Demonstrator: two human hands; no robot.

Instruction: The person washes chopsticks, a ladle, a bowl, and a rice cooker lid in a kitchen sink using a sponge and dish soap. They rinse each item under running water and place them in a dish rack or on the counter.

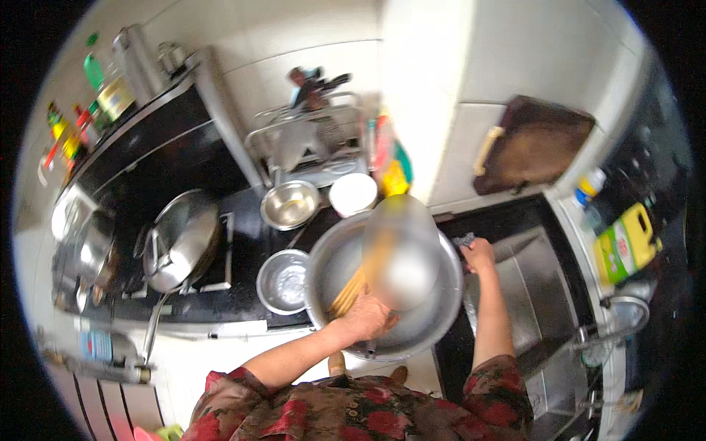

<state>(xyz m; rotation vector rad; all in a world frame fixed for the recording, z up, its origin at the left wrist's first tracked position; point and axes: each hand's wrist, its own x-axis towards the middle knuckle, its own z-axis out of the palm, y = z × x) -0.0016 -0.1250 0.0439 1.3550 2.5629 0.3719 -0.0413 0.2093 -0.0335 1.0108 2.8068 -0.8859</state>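
A large metal basin [331, 248] is in front of me, over the counter's front edge. Inside it, my left hand [367, 317] closes around a bundle of wooden chopsticks [348, 292], which slants up and to the right. A blurred oval covers the basin's middle and the bundle's far end. Just outside the basin's right rim, my right hand [480, 254] grips a small grey crumpled thing [465, 240], perhaps a scouring pad. The sink [513, 281] lies to the right of that hand.
Left of the basin are a smaller metal bowl [283, 282], another metal bowl [290, 205] and a wok [182, 242] on the stove. A white bowl [353, 194] and a knife rack [309, 143] stand behind. To the right are a faucet [612, 331] and a yellow detergent jug [627, 242].
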